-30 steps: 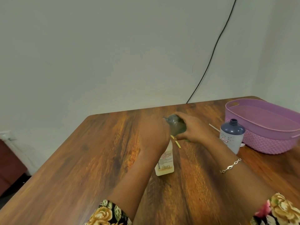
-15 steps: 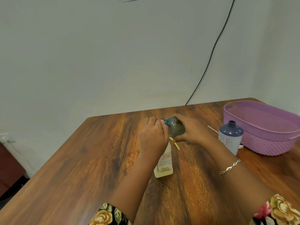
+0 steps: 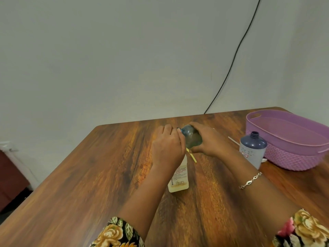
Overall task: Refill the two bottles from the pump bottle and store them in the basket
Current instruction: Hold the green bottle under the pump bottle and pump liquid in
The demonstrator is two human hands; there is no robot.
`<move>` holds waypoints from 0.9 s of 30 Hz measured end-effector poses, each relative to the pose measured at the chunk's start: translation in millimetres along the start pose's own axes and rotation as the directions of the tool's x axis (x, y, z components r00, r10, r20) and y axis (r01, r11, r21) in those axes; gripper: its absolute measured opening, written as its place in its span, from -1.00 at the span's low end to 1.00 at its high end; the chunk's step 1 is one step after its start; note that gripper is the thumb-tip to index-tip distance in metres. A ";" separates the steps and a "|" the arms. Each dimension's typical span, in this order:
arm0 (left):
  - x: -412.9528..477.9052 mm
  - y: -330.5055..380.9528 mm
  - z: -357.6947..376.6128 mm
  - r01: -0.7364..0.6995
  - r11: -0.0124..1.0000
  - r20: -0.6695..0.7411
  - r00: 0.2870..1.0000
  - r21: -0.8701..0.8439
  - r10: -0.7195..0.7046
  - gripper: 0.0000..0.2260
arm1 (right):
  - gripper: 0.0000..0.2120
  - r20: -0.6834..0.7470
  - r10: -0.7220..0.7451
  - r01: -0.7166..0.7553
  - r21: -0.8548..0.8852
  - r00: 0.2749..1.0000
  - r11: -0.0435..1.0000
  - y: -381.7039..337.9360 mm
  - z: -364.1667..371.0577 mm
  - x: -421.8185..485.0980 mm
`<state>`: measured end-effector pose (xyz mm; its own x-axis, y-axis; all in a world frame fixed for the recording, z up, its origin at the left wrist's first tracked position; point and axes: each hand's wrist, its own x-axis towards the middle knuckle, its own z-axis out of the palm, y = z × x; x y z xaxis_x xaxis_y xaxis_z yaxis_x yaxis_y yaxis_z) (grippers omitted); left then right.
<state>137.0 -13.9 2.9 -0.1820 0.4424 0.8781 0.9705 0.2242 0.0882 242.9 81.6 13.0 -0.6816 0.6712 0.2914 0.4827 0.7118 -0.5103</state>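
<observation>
Left hand is curled over the top of the pale yellow bottle, which is stood upright on the table — the grip itself is hidden, can't be told. Clear bottle is held tipped sideways in the right hand, neck at the left fingertips. Open-necked blue-grey bottle is stood just beside the purple basket.
</observation>
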 end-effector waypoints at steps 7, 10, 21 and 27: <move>-12.8 0.3 6.4 -0.025 0.999 0.008 1.000 0.042 0.024 -0.67 | -0.26 0.040 0.026 -0.025 -0.044 0.999 0.999 0.4 5.4 -1.3; -6.8 -0.1 2.0 -0.042 0.998 0.009 0.999 0.046 0.042 -0.66 | -0.26 0.041 0.017 -0.017 -0.007 0.999 1.000 -0.5 3.0 -1.7; -10.7 -0.1 7.8 -0.060 0.995 -0.033 0.998 0.074 0.062 -0.69 | -0.24 0.016 0.039 -0.037 -0.087 0.999 0.995 0.2 6.1 -1.3; -1.3 -2.3 0.9 -0.093 0.994 -0.013 0.996 0.065 0.094 -0.66 | -0.26 0.039 -0.003 0.004 -0.027 0.999 1.000 -1.8 -4.1 0.9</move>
<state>134.8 -14.2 1.2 -0.0882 0.4506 0.8884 0.9709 0.2382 -0.0245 243.7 81.8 17.5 -0.7039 0.6605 0.2614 0.4945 0.7198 -0.4871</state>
